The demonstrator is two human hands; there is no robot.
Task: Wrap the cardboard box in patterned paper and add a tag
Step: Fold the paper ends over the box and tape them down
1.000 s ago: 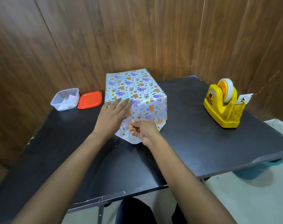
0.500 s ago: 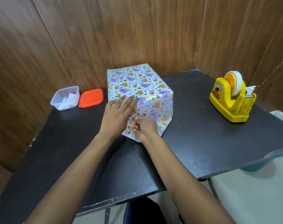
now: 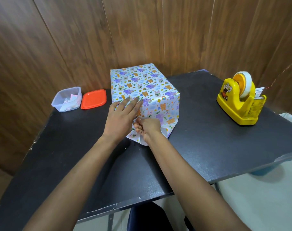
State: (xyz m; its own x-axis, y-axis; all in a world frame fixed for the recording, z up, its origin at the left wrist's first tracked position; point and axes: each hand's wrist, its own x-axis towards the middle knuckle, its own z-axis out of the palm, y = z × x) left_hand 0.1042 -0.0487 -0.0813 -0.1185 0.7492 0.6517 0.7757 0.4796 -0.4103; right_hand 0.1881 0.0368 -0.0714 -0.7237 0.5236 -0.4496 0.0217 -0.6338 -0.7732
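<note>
Head view: the patterned box (image 3: 142,84) stands on the black table (image 3: 208,139), its near-end paper flap (image 3: 167,130) unfinished. The left hand (image 3: 122,117) presses flat, fingers straight, on the box's near face. The right hand (image 3: 148,126) pinches the paper flap below. Pulling it taut into a sharp crease before taping looks wisest. The tape dispenser (image 3: 240,100) sits well right of the box, a clear tub (image 3: 67,99) and orange lid (image 3: 93,99) left of it, and none of them seems to obstruct.

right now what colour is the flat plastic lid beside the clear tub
Orange-red: the flat plastic lid shows best in the head view.
</note>
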